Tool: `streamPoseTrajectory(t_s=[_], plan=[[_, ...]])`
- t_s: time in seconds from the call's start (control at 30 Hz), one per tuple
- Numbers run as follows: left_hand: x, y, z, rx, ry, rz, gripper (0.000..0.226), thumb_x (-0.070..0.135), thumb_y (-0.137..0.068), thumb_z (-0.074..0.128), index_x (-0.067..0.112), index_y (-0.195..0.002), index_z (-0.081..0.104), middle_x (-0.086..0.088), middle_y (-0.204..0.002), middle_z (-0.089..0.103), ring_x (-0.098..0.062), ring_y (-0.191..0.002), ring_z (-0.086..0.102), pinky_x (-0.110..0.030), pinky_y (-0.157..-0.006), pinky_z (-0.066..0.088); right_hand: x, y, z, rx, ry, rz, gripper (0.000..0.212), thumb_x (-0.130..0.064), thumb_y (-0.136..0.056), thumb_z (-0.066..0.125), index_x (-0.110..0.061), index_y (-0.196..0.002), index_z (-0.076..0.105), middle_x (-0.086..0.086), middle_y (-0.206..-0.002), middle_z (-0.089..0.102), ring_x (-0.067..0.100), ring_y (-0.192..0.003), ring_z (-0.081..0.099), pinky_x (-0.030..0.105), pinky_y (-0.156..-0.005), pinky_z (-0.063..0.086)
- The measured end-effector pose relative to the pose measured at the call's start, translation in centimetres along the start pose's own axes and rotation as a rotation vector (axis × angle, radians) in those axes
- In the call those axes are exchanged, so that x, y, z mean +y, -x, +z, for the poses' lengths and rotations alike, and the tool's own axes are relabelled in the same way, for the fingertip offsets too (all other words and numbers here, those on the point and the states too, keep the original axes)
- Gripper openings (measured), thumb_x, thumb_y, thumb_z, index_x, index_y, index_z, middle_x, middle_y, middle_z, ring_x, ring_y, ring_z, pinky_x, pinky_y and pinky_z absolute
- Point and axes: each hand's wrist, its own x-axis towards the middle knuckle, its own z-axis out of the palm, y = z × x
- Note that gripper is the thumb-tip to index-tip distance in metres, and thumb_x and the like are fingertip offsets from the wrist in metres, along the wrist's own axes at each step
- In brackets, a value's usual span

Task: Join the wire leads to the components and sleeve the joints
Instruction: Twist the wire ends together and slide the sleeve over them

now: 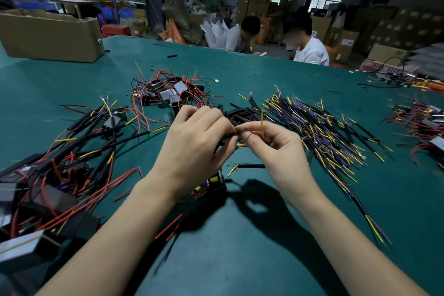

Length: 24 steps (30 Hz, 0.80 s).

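Both hands work in the middle of the green counter (240,235), raised a little above it, so the thin wire ends can be brought together close under the eyes. The left hand (192,144) has its fingers curled around a black lead (224,138) and keeps it steady. The right hand (271,144) pinches a yellow wire (262,125) between thumb and forefinger; the wire bends up over the fingers. The two hands almost touch at the fingertips, and I judge that the joint is being twisted there, though the bare ends are too small to see well.

The stock is arranged around the working place so that each kind is easy to reach. To the right lies a wide heap of leads (319,127) with yellow and purple ends. Just beyond the hands is a small pile of black sleeves (242,112). Farther, a group of components (171,92) with red wires waits. To the left, near the edge, lies a pile of joined units (60,175), black tubes already on them; probably this is the finished side.

Under the wrists a component (215,181) rests on the counter, and a short lead (249,166) lies beside it. A cardboard box (51,38) stands at the far left.
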Motion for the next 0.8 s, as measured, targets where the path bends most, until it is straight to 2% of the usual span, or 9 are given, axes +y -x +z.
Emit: streamPoseTrajectory(t_s=[0.17,0.3,0.37,0.43,0.5,0.53,0.6,0.7,0.8], plan=[[0.0,0.0,0.0,0.031,-0.011,0.044,0.016,0.018,-0.089,0.062,0.007,-0.078,0.067,-0.006,-0.074,0.063,-0.028,-0.066,0.058,-0.039,-0.069,0.044,-0.1,0.0,-0.1,-0.007,-0.033,0.018,0.018,0.001,-0.089,0.059,-0.013,-0.088,0.069,-0.013,-0.066,0.067,-0.004,-0.056,0.055,0.004,-0.058,0.041],[-0.1,0.2,-0.1,0.002,0.077,0.007,0.016,0.017,-0.09,0.06,0.007,-0.079,0.068,-0.005,-0.075,0.063,-0.027,-0.069,0.058,-0.041,-0.07,0.043,-0.1,0.1,-0.1,-0.008,-0.02,0.025,0.019,0.0,-0.09,0.06,-0.016,-0.086,0.07,-0.01,-0.072,0.069,-0.004,-0.065,0.058,0.006,-0.064,0.043],[0.3,0.2,0.0,-0.036,0.272,-0.131,0.014,0.016,-0.089,0.061,0.008,-0.081,0.068,-0.002,-0.075,0.062,-0.02,-0.072,0.057,-0.037,-0.07,0.042,-0.1,0.1,-0.1,-0.008,0.004,0.008,0.02,0.0,-0.09,0.06,-0.017,-0.086,0.07,-0.005,-0.08,0.071,0.002,-0.076,0.062,0.011,-0.072,0.047],[0.6,0.2,0.2,-0.065,0.581,-0.346,0.013,0.015,-0.088,0.061,0.01,-0.08,0.069,0.004,-0.071,0.061,-0.007,-0.07,0.054,-0.024,-0.069,0.041,0.0,0.2,-0.2,0.006,0.069,-0.032,0.019,-0.001,-0.09,0.06,-0.017,-0.087,0.069,0.006,-0.087,0.071,0.011,-0.083,0.065,0.021,-0.079,0.051],[0.5,0.0,0.3,-0.182,0.911,-0.586,0.018,0.015,-0.09,0.059,0.012,-0.075,0.068,0.007,-0.066,0.063,-0.001,-0.066,0.055,-0.014,-0.066,0.041,0.1,0.1,-0.4,0.035,0.185,-0.101,0.015,-0.004,-0.09,0.062,-0.016,-0.088,0.069,0.012,-0.09,0.068,0.019,-0.085,0.066,0.032,-0.08,0.053],[0.4,-0.2,0.4,-0.255,1.06,-0.696,0.022,0.013,-0.091,0.057,0.013,-0.072,0.067,0.006,-0.065,0.064,-0.002,-0.064,0.056,-0.013,-0.065,0.041,0.1,0.1,-0.5,0.046,0.261,-0.151,0.012,-0.005,-0.09,0.063,-0.014,-0.088,0.07,0.01,-0.087,0.066,0.019,-0.084,0.065,0.034,-0.078,0.053],[0.1,-0.4,1.0,-0.354,1.263,-0.901,0.034,0.01,-0.091,0.053,0.017,-0.062,0.068,0.003,-0.062,0.064,-0.005,-0.057,0.056,-0.02,-0.066,0.041,0.2,0.1,-0.6,0.043,0.413,-0.26,0.008,-0.007,-0.089,0.064,-0.01,-0.088,0.071,0.003,-0.081,0.061,0.014,-0.077,0.06,0.025,-0.071,0.047],[-0.4,-0.5,1.7,-0.38,1.298,-1.03,0.043,0.009,-0.09,0.052,0.017,-0.051,0.068,0.002,-0.051,0.055,-0.009,-0.049,0.049,-0.029,-0.063,0.036,0.3,0.1,-0.6,0.022,0.499,-0.32,0.008,-0.005,-0.087,0.064,-0.011,-0.087,0.07,-0.002,-0.08,0.057,0.005,-0.07,0.052,0.015,-0.068,0.04],[0.0,-0.2,1.4,-0.351,1.255,-0.953,0.035,0.015,-0.09,0.056,0.019,-0.057,0.067,0.008,-0.051,0.045,-0.007,-0.05,0.04,-0.016,-0.052,0.036,0.2,0.0,-0.9,0.008,0.484,-0.302,0.012,-0.005,-0.084,0.065,-0.015,-0.086,0.069,0.003,-0.082,0.06,0.017,-0.073,0.058,0.025,-0.067,0.048]])
